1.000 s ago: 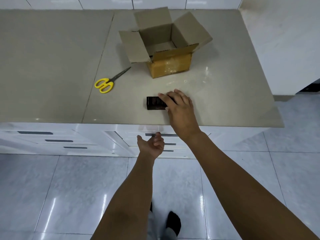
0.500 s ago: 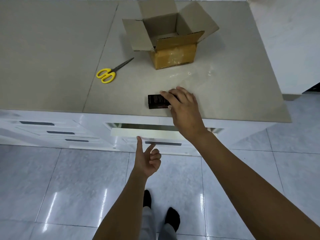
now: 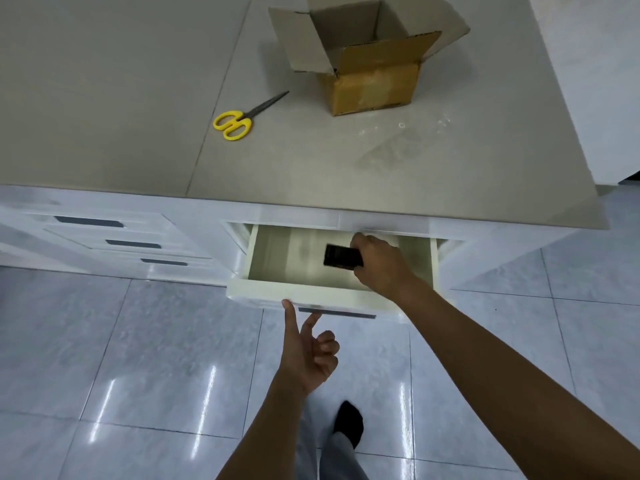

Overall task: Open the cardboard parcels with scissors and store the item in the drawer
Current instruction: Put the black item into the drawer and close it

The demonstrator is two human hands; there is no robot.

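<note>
Inside the open drawer (image 3: pixel 341 295), right hand (image 3: pixel 379 263) gripping black box (image 3: pixel 341 257).

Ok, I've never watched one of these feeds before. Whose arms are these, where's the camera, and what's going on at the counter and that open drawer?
There is no machine here: these are a person's bare arms, filmed by a wide-angle camera worn on the head, looking forward and down. The right hand reaches into the open drawer and grips a small black box. The left hand has its fingertips at the drawer front, by the dark handle. On the countertop lie yellow-handled scissors and an opened cardboard parcel, flaps up. A crumpled clear wrapper lies in front of the parcel.
</note>
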